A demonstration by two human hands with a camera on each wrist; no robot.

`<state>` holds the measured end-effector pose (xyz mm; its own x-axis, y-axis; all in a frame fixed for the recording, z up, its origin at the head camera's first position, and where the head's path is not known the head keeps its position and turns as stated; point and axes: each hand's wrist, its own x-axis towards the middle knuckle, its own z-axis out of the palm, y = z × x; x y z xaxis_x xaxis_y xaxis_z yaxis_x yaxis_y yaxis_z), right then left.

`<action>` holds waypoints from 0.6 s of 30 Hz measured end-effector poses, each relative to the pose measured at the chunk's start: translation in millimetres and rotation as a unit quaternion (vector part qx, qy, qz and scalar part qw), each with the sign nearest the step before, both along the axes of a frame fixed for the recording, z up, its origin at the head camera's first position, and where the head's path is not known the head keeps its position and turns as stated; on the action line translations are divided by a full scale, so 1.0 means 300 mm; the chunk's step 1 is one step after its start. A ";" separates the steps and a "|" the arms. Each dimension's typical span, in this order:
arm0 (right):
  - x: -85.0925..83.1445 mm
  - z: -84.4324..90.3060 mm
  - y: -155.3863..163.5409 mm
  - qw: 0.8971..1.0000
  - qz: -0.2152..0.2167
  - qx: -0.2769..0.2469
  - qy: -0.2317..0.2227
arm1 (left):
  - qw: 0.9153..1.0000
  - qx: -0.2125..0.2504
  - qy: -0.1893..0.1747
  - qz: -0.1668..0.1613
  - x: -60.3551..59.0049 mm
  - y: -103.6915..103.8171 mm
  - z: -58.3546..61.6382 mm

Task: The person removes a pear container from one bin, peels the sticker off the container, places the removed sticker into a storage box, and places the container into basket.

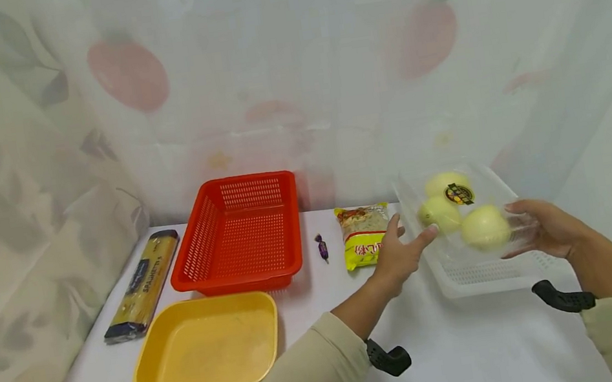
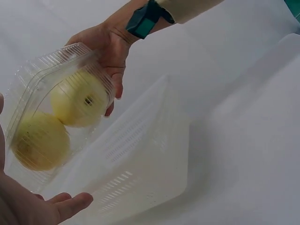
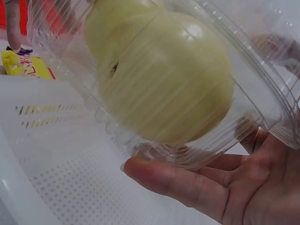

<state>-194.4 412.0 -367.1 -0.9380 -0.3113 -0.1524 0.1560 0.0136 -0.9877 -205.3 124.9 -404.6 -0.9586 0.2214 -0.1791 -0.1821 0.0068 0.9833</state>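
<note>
Right hand (image 1: 542, 226) holds clear fruit box (image 1: 464, 208); sticker unreadable.

A makeshift recording corner rather than a real kitchen: a white-covered table (image 1: 481, 349) stands enclosed by a fruit-and-leaf printed curtain (image 1: 289, 69) filling the upper frame. Groceries and plastic bins, among them a spaghetti pack (image 1: 142, 284), red basket (image 1: 241, 232) and yellow tray (image 1: 207, 345), lie spaced out at left and centre.
</note>
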 end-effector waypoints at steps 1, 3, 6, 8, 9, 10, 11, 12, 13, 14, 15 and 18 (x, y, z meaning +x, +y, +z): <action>0.003 0.003 -0.005 1.000 0.007 -0.002 0.004 | 1.000 0.009 -0.009 0.002 0.001 -0.003 0.007; 0.009 0.010 -0.018 1.000 0.018 -0.006 0.010 | 0.999 0.032 -0.025 0.005 0.004 -0.009 0.022; 0.017 0.018 -0.043 0.999 0.030 -0.012 0.013 | 0.998 0.053 -0.041 0.011 0.007 -0.019 0.036; 0.024 0.024 -0.063 0.999 0.031 -0.012 0.018 | 0.996 0.071 -0.048 0.014 0.011 -0.027 0.046; 0.029 0.027 -0.073 0.999 0.033 -0.013 0.021 | 0.995 0.081 -0.050 0.015 0.014 -0.032 0.052; 0.033 0.030 -0.085 0.999 0.034 -0.012 0.026 | 0.994 0.091 -0.050 0.016 0.017 -0.039 0.057; 0.038 0.033 -0.097 0.999 0.034 -0.012 0.030 | 0.993 0.102 -0.050 0.015 0.019 -0.046 0.063; 0.044 0.035 -0.109 0.999 0.032 -0.010 0.034 | 0.992 0.113 -0.049 0.013 0.022 -0.054 0.068; 0.049 0.036 -0.123 0.999 0.029 -0.007 0.037 | 0.991 0.123 -0.047 0.010 0.025 -0.063 0.073; 0.054 0.036 -0.136 0.999 0.026 -0.002 0.038 | 0.990 0.130 -0.046 0.007 0.027 -0.073 0.077; 0.059 0.036 -0.149 0.999 0.024 0.004 0.041 | 0.990 0.135 -0.044 0.005 0.030 -0.083 0.081; 0.072 0.030 -0.186 0.999 0.006 0.025 0.039 | 0.989 0.140 -0.040 0.000 0.039 -0.113 0.090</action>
<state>-172.8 356.1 -358.1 -0.9438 -0.3165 -0.0948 0.0780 0.0654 -0.9948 -193.7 90.9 -377.6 -0.9440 0.2722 -0.1864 -0.2596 -0.2640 0.9289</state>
